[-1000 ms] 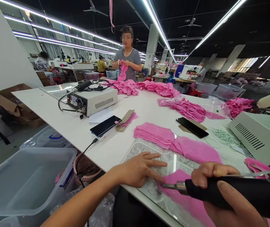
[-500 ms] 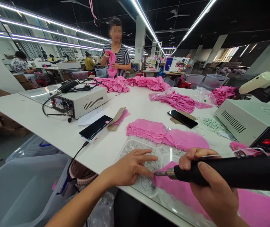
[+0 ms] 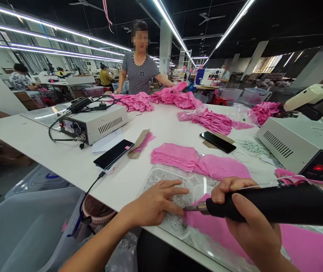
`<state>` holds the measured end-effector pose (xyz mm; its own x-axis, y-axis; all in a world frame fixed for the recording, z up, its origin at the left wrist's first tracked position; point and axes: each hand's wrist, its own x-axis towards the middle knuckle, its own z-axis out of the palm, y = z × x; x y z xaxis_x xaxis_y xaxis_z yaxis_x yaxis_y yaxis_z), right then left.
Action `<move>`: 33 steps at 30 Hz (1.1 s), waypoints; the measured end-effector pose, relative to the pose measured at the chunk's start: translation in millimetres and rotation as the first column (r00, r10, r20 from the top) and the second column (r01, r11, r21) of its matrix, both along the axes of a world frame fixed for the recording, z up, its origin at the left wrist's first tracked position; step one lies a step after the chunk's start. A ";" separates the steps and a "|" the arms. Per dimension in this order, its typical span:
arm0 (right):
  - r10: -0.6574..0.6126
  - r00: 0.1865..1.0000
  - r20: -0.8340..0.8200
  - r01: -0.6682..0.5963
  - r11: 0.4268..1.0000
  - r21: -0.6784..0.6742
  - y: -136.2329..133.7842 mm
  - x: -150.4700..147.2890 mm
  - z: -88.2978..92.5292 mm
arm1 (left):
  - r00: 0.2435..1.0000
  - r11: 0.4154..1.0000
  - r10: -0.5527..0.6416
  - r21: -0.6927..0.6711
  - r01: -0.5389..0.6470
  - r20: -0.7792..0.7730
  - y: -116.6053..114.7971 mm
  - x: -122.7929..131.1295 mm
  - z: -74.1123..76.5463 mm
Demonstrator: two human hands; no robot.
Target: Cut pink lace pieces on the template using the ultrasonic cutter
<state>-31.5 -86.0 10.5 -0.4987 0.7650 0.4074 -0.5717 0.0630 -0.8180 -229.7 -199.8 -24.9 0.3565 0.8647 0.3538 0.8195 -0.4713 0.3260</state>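
My left hand [image 3: 157, 204] lies with its fingers spread on a clear plastic sheet [image 3: 152, 181], one fingertip at the corner of a pink fabric piece [image 3: 206, 223]. In my right hand [image 3: 254, 223] is a black ultrasonic handpiece [image 3: 274, 204], its fingers wrapped around the thick body. The metal tip points left and touches, or nearly touches, the fabric beside that fingertip. Part of the fabric is hidden under my right hand and the tool. Just beyond my hands lie a stack of pink fabric pieces [image 3: 174, 155] and a second pink pile [image 3: 223, 166].
Grey control boxes stand at the left [image 3: 101, 122] and right [image 3: 300, 139]. Two phones [image 3: 113, 154] [image 3: 218, 141] lie on the white table [image 3: 116, 192]. Heaped pink fabric [image 3: 175, 97] is at the far edge, by a person in stripes [image 3: 140, 71]. A plastic bin [image 3: 31, 226] stands lower left.
The person across the table has lowered the pink fabric they held up and now reaches out to the heap at the right. My hands hold almost the same pose.
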 end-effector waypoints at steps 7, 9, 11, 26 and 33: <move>-0.058 0.998 -0.021 0.057 0.997 -0.042 4.0 -0.9 7.7 | 1.000 1.000 -0.005 0.006 0.005 0.015 0.7 -1.2 -0.4; -0.134 0.991 -0.030 0.131 0.987 -0.089 12.5 6.4 14.5 | 0.999 1.000 0.004 0.012 -0.004 0.038 -0.6 -1.2 0.5; -0.230 0.973 -0.034 0.225 0.968 -0.114 24.2 17.9 20.1 | 0.998 1.000 0.011 0.014 -0.012 0.067 -1.5 -0.9 3.0; -0.230 0.973 -0.033 0.230 0.973 -0.009 56.0 32.7 3.3 | 0.990 1.000 0.007 0.025 -0.004 -0.141 33.4 49.3 18.2; -0.246 0.969 -0.034 0.247 0.969 0.018 55.4 27.9 0.4 | 0.988 1.000 -0.015 -0.013 0.013 -0.151 32.9 48.3 15.3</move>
